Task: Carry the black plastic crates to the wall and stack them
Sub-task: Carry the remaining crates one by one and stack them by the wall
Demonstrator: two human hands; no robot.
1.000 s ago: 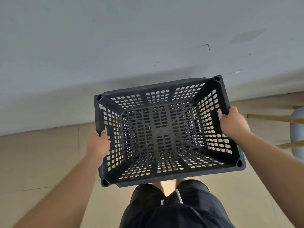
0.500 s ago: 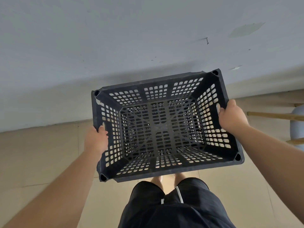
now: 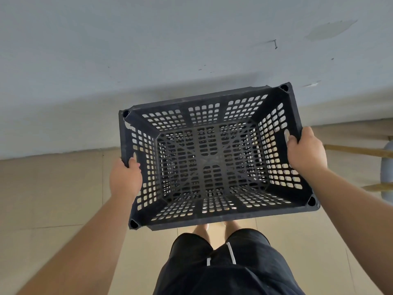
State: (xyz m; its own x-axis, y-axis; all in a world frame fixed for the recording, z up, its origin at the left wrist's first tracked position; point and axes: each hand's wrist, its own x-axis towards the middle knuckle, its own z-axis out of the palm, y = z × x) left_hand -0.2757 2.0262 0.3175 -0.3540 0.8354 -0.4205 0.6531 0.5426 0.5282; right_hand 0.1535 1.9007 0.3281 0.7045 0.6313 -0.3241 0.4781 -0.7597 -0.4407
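Both hands (image 3: 125, 179) (image 3: 306, 152) clasp crate (image 3: 212, 218) rims near wall (image 3: 148, 60).

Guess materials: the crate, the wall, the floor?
Crate: moulded black plastic, matte, judging by the perforated grid walls and scuffed rim. Wall: painted plaster or concrete, likely; pale, flat, with patched blotches. Floor: beige tiles, apparently; faint joint lines, low sheen.
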